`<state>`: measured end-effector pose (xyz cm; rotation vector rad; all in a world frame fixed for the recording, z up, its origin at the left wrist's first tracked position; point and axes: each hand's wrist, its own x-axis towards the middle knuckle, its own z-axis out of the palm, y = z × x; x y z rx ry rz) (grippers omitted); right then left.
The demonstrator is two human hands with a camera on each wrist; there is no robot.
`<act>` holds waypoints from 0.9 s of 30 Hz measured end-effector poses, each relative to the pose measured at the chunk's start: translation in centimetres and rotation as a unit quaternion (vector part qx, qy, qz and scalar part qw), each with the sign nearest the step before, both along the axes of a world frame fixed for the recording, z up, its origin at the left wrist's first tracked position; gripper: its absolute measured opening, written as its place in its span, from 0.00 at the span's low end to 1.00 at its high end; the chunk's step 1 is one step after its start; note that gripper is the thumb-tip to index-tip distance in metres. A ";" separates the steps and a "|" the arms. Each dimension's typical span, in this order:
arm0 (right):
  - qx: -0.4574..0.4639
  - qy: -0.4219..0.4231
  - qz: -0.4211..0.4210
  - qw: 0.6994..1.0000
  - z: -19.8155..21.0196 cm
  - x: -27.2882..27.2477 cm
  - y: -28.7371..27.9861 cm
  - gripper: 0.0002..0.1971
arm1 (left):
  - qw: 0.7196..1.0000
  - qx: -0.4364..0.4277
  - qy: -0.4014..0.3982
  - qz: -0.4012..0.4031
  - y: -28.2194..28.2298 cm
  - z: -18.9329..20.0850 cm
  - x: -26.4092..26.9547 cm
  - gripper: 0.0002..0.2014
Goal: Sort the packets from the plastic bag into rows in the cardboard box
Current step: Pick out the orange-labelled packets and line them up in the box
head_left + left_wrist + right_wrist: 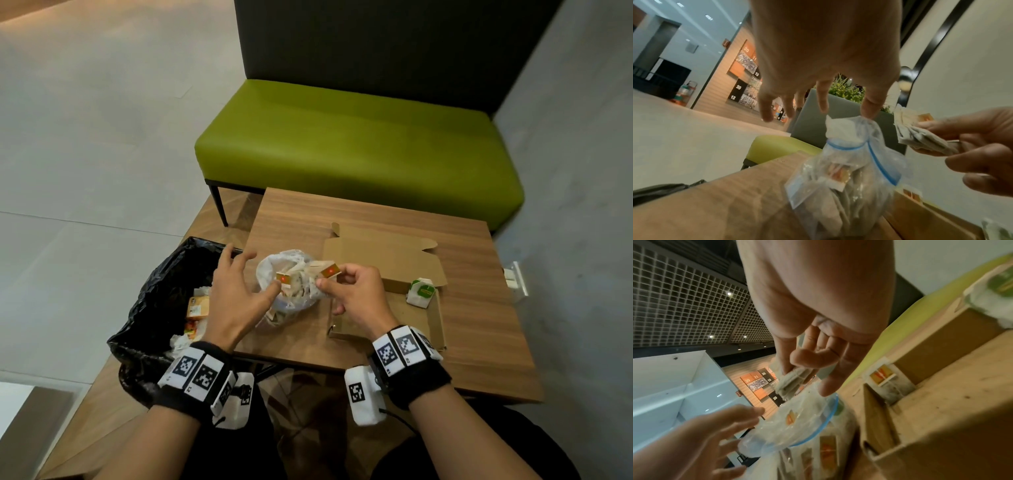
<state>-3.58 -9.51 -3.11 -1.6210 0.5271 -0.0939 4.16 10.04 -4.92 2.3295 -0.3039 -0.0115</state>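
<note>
A clear plastic bag [291, 291] [849, 170] [793, 423] with a blue zip strip stands on the wooden table, holding several tea packets with red-orange tags. My right hand [346, 291] [809, 363] pinches a small bunch of packets [325, 275] [920, 138] [791, 381] just above the bag's right side. My left hand [239, 291] [818, 100] is spread with straight fingers, its thumb touching the bag's rim. The flat cardboard box [390, 308] [941, 402] lies open to the right, with a green-labelled packet [422, 291] at its far right corner.
A black bin bag [161, 301] with discarded wrappers hangs open at the table's left edge. A green bench [359, 144] stands beyond the table [479, 342]. A red-tagged packet [882, 375] leans inside the box's far wall.
</note>
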 end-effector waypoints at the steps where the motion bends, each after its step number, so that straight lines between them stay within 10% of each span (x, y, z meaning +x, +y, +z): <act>1: 0.001 0.008 -0.007 1.000 -0.3 -0.3 -0.2 0.06 | 1.000 0.000 -0.030 0.006 0.0 -0.1 -0.3 0.30; 8: 0.022 0.019 -0.032 0.999 -1.4 -1.9 -0.8 0.07 | 0.979 -0.007 -0.180 -0.097 -1.4 0.9 -3.1 0.16; 13: 0.066 -0.012 -0.009 0.998 -0.7 -2.8 -0.7 0.08 | 0.983 -0.063 -0.037 -0.167 -3.5 1.3 -4.4 0.17; 20: 0.072 -0.035 0.014 0.997 0.4 -3.2 -0.5 0.09 | 0.980 -0.068 -0.041 -0.181 -4.2 2.1 -4.7 0.03; 27: 0.013 -0.097 -0.043 0.994 0.9 -4.3 -1.0 0.10 | 0.981 -0.113 0.000 -0.158 -4.1 2.2 -5.2 0.13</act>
